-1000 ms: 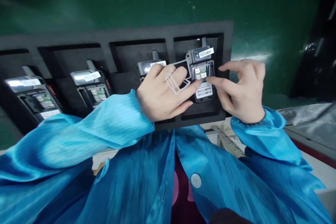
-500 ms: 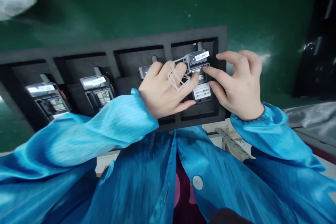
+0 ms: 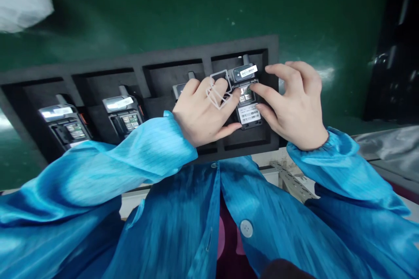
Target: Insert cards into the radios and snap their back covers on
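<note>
Our left hand spread, thin clear plastic frame across fingers, grip unclear; light, flimsy, take by edge. Our right hand curled, index fingertip at open bay of black handheld terminal; stiff, hold by sides; sits in black foam tray.
</note>
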The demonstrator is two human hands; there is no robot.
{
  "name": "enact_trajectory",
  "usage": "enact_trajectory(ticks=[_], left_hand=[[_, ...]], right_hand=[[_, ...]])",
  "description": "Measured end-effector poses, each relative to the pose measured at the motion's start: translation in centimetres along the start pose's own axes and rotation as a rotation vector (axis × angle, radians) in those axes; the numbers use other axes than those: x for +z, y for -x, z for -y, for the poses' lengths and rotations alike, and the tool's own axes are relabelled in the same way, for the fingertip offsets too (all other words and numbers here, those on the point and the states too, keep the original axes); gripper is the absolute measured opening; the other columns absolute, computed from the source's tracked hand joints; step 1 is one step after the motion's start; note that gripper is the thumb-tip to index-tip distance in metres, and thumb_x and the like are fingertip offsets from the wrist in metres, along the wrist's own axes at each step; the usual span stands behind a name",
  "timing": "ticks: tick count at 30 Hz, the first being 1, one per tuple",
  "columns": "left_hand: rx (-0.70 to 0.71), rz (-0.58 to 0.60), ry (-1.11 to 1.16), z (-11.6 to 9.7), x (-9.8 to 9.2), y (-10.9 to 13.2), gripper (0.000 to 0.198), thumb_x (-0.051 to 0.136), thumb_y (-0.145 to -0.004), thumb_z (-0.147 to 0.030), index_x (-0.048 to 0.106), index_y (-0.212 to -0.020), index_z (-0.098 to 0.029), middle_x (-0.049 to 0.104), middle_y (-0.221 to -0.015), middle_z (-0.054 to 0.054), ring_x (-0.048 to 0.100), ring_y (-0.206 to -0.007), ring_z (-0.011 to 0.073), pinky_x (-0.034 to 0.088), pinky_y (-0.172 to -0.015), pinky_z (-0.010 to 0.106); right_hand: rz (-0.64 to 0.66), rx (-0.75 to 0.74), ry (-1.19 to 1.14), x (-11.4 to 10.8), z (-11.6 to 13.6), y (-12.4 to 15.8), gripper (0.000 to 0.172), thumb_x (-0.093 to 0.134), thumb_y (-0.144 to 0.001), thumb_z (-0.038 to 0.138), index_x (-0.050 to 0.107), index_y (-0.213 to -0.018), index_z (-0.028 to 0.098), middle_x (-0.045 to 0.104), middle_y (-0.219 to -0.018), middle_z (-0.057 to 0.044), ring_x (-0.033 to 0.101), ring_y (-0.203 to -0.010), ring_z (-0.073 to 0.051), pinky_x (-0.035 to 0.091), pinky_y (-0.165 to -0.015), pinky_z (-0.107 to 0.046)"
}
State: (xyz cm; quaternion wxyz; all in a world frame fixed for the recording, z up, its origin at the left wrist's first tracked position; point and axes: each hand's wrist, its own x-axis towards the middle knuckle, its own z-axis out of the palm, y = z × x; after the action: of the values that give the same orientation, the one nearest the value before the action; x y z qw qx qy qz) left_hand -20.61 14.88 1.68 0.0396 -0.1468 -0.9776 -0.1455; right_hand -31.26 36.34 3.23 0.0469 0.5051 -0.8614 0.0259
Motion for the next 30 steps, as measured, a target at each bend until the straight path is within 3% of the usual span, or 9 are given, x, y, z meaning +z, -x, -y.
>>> enact_trajectory(ticks=[4, 11, 19, 21, 24, 28, 30], left_hand=[[-0.011, 0.008, -0.048, -0.3, -0.2, 0.1, 0.059, 0.050, -0.092, -0.050, 0.050, -0.138, -0.013, 0.054, -0.127, 0.021, 0.054, -0.111, 0.0397, 0.039, -0.084, 0.050], [0.063, -0.014, -0.077, -0.3, 0.0, 1.1, 0.057, 0.050, -0.092, -0.053, 0.054, -0.136, -0.016, 0.059, -0.118, 0.019, 0.057, -0.099, 0.0338, 0.038, -0.080, 0.046], [0.039, 0.004, -0.142, -0.8, -0.9, 1.2, 0.054, 0.053, -0.092, -0.049, 0.055, -0.137, -0.018, 0.058, -0.119, 0.020, 0.057, -0.102, 0.0350, 0.041, -0.081, 0.046], [0.038, -0.002, -0.046, -0.4, -1.8, 1.9, 0.052, 0.050, -0.093, -0.049, 0.058, -0.136, -0.020, 0.061, -0.109, 0.017, 0.058, -0.094, 0.0315, 0.042, -0.077, 0.043], [0.021, -0.107, 0.251, 0.3, -3.5, 3.5, 0.043, 0.053, -0.092, -0.045, 0.067, -0.122, -0.016, 0.060, -0.090, 0.011, 0.055, -0.083, 0.0244, 0.043, -0.071, 0.039], [-0.155, -0.199, 0.776, 0.6, -5.1, 6.2, 0.025, 0.057, -0.091, -0.039, 0.071, -0.101, -0.020, 0.058, -0.082, 0.006, 0.051, -0.078, 0.0190, 0.041, -0.071, 0.036], [-0.222, -0.278, 1.028, 0.4, -5.2, 7.3, 0.026, 0.053, -0.092, -0.043, 0.071, -0.092, -0.023, 0.058, -0.078, 0.005, 0.049, -0.073, 0.0179, 0.038, -0.068, 0.036]], right_hand=[[-0.085, -0.005, -0.030, -0.1, 0.1, 0.4, 0.034, 0.054, -0.093, 0.041, 0.066, -0.121, 0.025, 0.048, -0.142, -0.007, 0.042, -0.130, -0.034, 0.039, -0.109, -0.051], [-0.038, -0.031, -0.001, 0.1, 0.3, 2.1, 0.038, 0.057, -0.092, 0.036, 0.061, -0.129, 0.029, 0.049, -0.143, -0.006, 0.041, -0.131, -0.034, 0.039, -0.105, -0.054], [-0.038, 0.068, -0.039, 0.4, 1.8, 0.9, 0.043, 0.056, -0.093, 0.039, 0.056, -0.134, 0.028, 0.044, -0.145, -0.008, 0.037, -0.133, -0.033, 0.036, -0.109, -0.052], [-0.024, 0.072, -0.029, 0.3, 1.9, 0.6, 0.044, 0.057, -0.092, 0.042, 0.057, -0.133, 0.028, 0.042, -0.145, -0.009, 0.036, -0.133, -0.034, 0.037, -0.108, -0.053], [-0.038, 0.065, -0.043, 0.0, 2.1, 0.2, 0.042, 0.058, -0.091, 0.042, 0.058, -0.131, 0.027, 0.041, -0.145, -0.010, 0.035, -0.134, -0.034, 0.036, -0.109, -0.053], [-0.051, 0.023, -0.055, -0.1, 2.6, -0.3, 0.037, 0.057, -0.092, 0.040, 0.060, -0.127, 0.028, 0.042, -0.144, -0.009, 0.035, -0.134, -0.034, 0.036, -0.109, -0.052], [-0.042, -0.002, -0.033, 0.1, 2.7, -0.4, 0.037, 0.059, -0.091, 0.039, 0.060, -0.126, 0.028, 0.042, -0.144, -0.009, 0.036, -0.133, -0.035, 0.038, -0.107, -0.053]])
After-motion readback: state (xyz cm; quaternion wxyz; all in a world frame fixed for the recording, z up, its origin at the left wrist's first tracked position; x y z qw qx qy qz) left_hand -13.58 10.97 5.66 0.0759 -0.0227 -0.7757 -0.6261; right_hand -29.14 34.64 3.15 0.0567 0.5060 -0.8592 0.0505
